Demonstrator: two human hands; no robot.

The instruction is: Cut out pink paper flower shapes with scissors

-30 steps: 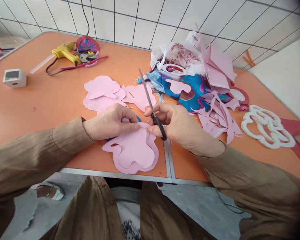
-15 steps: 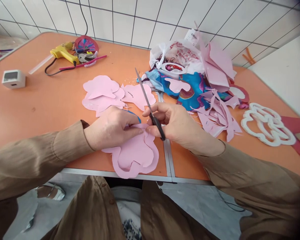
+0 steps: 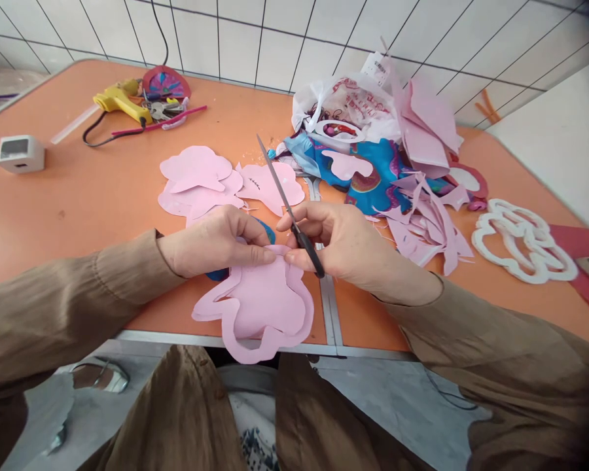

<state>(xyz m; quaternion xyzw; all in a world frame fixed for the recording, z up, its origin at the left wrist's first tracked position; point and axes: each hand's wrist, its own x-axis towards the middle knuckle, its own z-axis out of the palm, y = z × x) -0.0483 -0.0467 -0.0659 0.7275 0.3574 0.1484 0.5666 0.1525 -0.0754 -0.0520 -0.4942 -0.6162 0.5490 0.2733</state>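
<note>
Between both hands, near the table's front edge, is a pink sheet cutout (image 3: pixel 269 297) with a wavy outline, its inner shape partly separated from a border strip. My left hand (image 3: pixel 220 242) pinches its upper edge between thumb and finger. My right hand (image 3: pixel 346 245) holds black-handled scissors (image 3: pixel 287 203) with the blades together, pointing up and away, while its thumb and fingertips also grip the cutout's top edge. A blue piece (image 3: pixel 264 230) shows partly behind my left hand; most of it is hidden. Just beyond lie several pink wavy cutouts (image 3: pixel 199 180).
A yellow glue gun (image 3: pixel 122 103) and a white cube-shaped device (image 3: pixel 21 154) stand at the left. Pink scraps (image 3: pixel 427 226), a blue patterned cloth (image 3: pixel 375 173) and a white plastic bag (image 3: pixel 358 104) crowd the right back. White cloud-shaped frames (image 3: pixel 520 245) lie farther right.
The pink cutout has turned and shifted slightly toward me, its left part swinging out below my left hand. My left hand has moved a little left. More of the blue piece shows.
</note>
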